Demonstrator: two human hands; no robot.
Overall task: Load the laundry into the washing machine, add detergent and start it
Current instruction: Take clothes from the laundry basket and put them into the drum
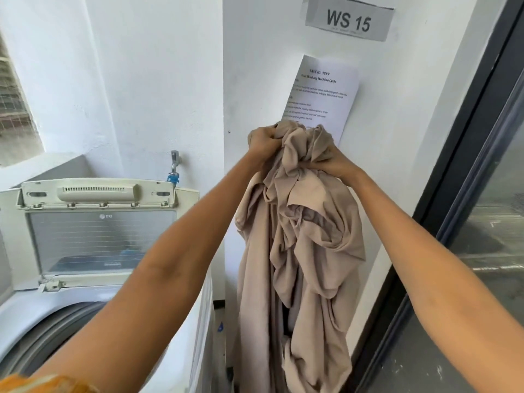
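Presently, two hands are raised before the white wall, both clamped on one beige cloth (306, 251). The left hand (262, 141) has its fingers curled tight into the bunched top edge; the right hand (333, 163) pinches a fold just beside it. The cloth hangs in one long crumpled drape, clear of the machine, to the right of it. One top-loading washing machine (93, 296) stands at lower left, its one lid (96, 222) raised upright and the drum opening exposed. Two papers are fixed to the wall: one sign (348, 21) reading WS 15, one instruction sheet (321, 95) partly behind the cloth. One tap (174, 165) sits above the machine; its hose connection appears blue, though small.
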